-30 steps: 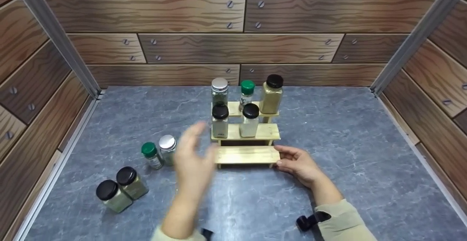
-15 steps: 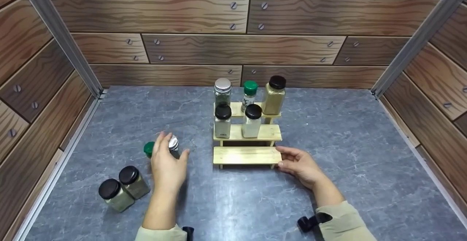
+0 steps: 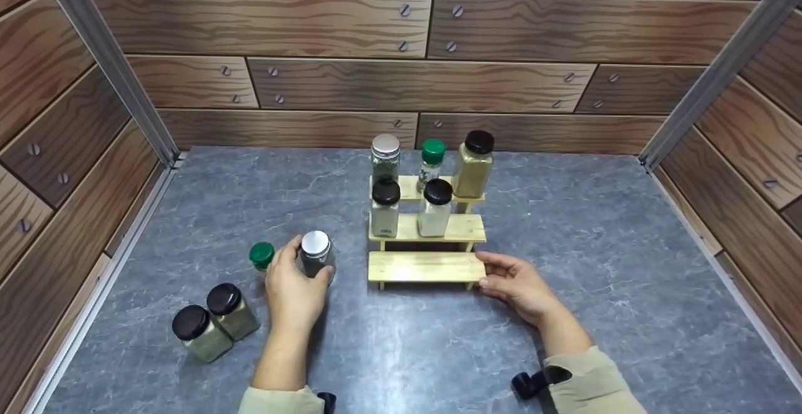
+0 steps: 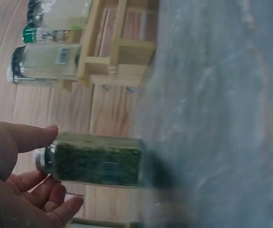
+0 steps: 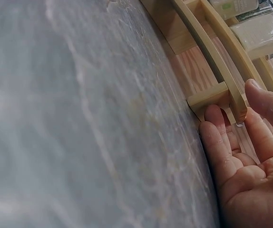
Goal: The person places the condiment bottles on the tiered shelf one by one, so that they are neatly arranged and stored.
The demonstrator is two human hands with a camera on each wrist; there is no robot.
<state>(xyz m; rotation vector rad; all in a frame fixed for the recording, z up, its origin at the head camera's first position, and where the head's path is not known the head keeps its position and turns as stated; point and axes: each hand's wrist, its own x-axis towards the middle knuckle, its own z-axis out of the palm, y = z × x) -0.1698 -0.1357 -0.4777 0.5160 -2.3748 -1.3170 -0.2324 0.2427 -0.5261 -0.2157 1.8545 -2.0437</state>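
Observation:
My left hand (image 3: pixel 293 292) holds a glass spice jar (image 3: pixel 318 262) with a silver lid, left of the rack. In the left wrist view, the thumb and fingers are around the lid end, and green dried herbs (image 4: pixel 96 159) fill the jar. A three-step wooden spice rack (image 3: pixel 426 267) stands in the middle of the table. My right hand (image 3: pixel 517 285) grips the right end of its lowest step; in the right wrist view the thumb is by the step's board (image 5: pixel 238 107) and fingertips are by its leg.
Black-lidded jars (image 3: pixel 386 210) stand on the middle step, and several mixed-lid jars (image 3: pixel 473 166) on the top one. Left of my left hand are a green-capped jar (image 3: pixel 261 255) and two black-lidded jars (image 3: pixel 203 336). Wood-patterned walls (image 3: pixel 338 82) enclose the table.
My left hand has moved left from near the rack to the silver-lidded jar, taken hold of it and shifted it slightly right, away from the green-capped jar. The right hand stays at the rack.

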